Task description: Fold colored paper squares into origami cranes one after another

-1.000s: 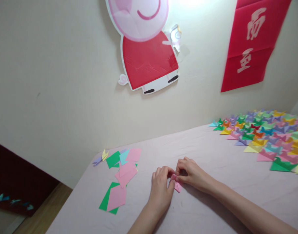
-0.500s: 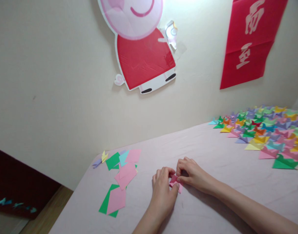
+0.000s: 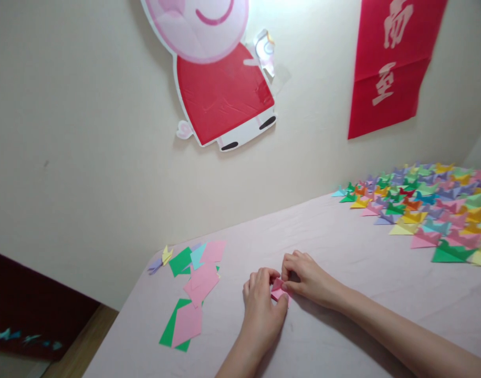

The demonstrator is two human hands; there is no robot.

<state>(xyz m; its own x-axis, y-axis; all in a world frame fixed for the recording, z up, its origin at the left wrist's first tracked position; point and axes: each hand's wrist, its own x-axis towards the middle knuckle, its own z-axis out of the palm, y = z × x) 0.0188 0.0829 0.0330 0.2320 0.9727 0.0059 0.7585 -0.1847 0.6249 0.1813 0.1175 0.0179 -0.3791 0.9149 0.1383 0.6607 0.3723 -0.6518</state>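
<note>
A small folded pink paper piece (image 3: 279,289) lies on the pale pink table (image 3: 343,336), pinched between both hands. My left hand (image 3: 261,307) curls its fingers over the piece's left side, thumb pressing on it. My right hand (image 3: 305,277) grips the piece's right side with bent fingertips. Most of the paper is hidden under the fingers.
Loose flat paper squares in pink, green and blue (image 3: 193,283) lie to the left, with two small folded pieces (image 3: 161,258) by the table's corner. Several folded coloured paper shapes (image 3: 425,210) cover the far right. The table's left edge (image 3: 118,320) drops to the floor. Wall decorations hang behind.
My hands stay closed on the pink piece; the left thumb has pressed further over it. The camera has drifted right, shifting the scene slightly left.
</note>
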